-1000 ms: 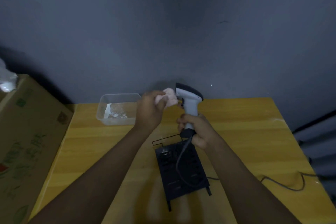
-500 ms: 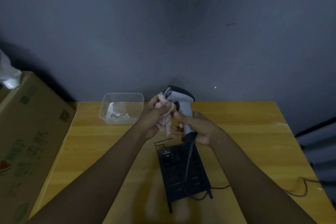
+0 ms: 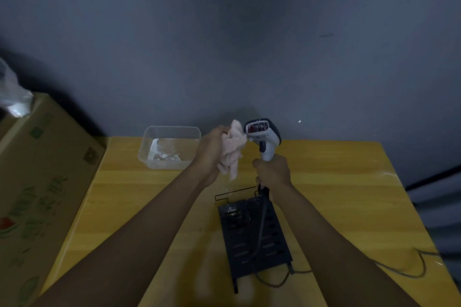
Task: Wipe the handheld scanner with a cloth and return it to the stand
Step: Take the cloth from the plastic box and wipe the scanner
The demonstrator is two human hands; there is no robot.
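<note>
Stockroom: cardboard box (image 3: pixel 42 182), scanner stand (image 3: pixel 254 237).

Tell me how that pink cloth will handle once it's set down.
The cloth hangs in loose folds from the left hand, so it is probably floppy and light. It would likely slump into a heap, and it looks unlikely to roll or slide.

Dim, soft-focus view with dark vignetted corners and wide-angle bending.
</note>
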